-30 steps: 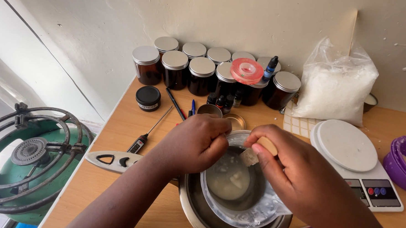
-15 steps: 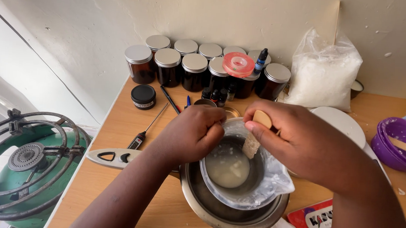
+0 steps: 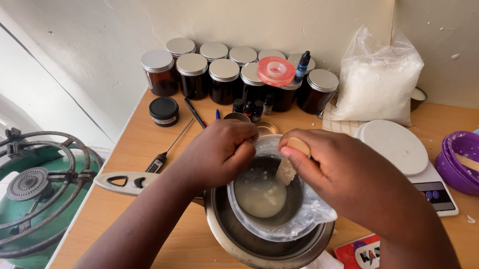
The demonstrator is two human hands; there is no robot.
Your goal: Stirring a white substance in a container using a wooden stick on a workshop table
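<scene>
A clear plastic jug with cloudy, partly melted white wax sits inside a steel pot on the wooden table. My left hand grips the jug's rim at the left. My right hand holds a wooden spatula whose wax-coated tip dips into the jug above the liquid.
Several dark lidded jars, a pink tape roll and small bottles line the wall. A bag of white flakes, a white scale and a purple bowl lie right. A thermometer probe and green gas burner are left.
The view shifted slightly. My right hand lowered the spatula into the jug; my left hand stays on the rim.
</scene>
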